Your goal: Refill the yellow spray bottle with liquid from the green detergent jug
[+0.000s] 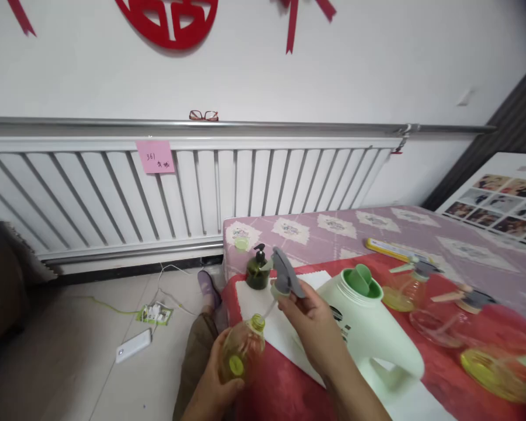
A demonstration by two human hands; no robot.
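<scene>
A white power bank (134, 345) lies far left on the tiled floor, near a green packet (155, 314) and a trailing cable. Next, at the table's left edge, the left hand (213, 383) wraps closed around a clear yellow-tinted spray bottle (242, 349), tilted, its open green neck pointing up and right. Just above it the right hand (312, 324) pinches a grey trigger sprayer head (284, 278), fingers curled shut round it; the thin dip tube hangs down to the bottle's neck, though whether its tip is inside is hard to tell.

Behind stands a dark green pump bottle (258, 269). To the right sits a large pale green jug (370, 327) with a green funnel (363, 279) in its mouth, on white paper over a red cloth (447, 362). Further right are two more spray bottles (442, 310) and a blurred yellow one at the frame edge.

Risks, as a judgement: the tilted bottle could spill any liquid inside, and the dip tube could drip onto the cloth. The bottle's fill level cannot be made out, and both forearms are cut off below.
</scene>
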